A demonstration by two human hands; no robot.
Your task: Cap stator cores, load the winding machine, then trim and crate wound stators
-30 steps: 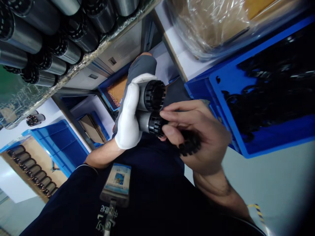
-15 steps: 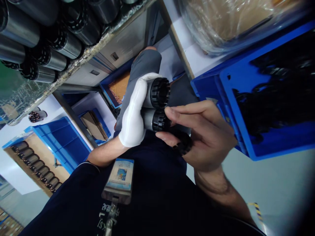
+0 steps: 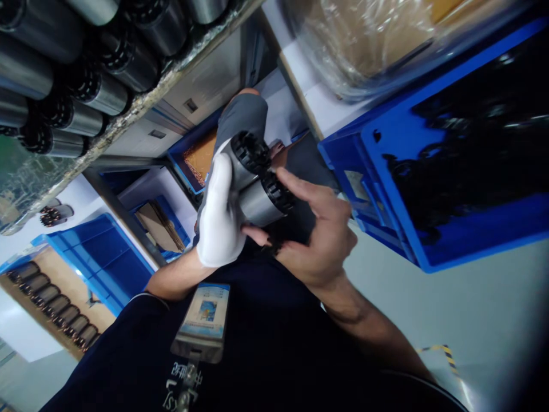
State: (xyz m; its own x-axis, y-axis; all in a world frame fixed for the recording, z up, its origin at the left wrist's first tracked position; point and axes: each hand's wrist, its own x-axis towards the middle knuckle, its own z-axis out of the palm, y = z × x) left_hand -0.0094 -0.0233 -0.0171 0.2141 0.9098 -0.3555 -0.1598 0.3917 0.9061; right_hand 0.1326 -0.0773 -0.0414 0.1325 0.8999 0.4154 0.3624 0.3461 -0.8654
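My left hand (image 3: 221, 220), in a white glove, is closed around two metal stator cores lying side by side. The upper stator core (image 3: 242, 166) and the lower stator core (image 3: 257, 204) both have black toothed end rings facing right. My bare right hand (image 3: 319, 234) is at the lower core. Its index finger touches the black end ring (image 3: 278, 193), and its thumb lies against the core's near side. Small black parts (image 3: 274, 246) show by the base of that thumb, partly hidden. The cores' far ends are covered by the glove.
A blue bin (image 3: 373, 171) of black plastic parts stands at right, below a plastic-wrapped box (image 3: 364, 46). More stator cores (image 3: 86, 114) stand on the bench at upper left. A tray (image 3: 64, 257) of copper-wound cores and a blue crate (image 3: 103, 252) lie lower left.
Both cores have tilted and shifted slightly left, with the left hand. My right hand has moved left, its thumb going from the end ring to the lower core's side.
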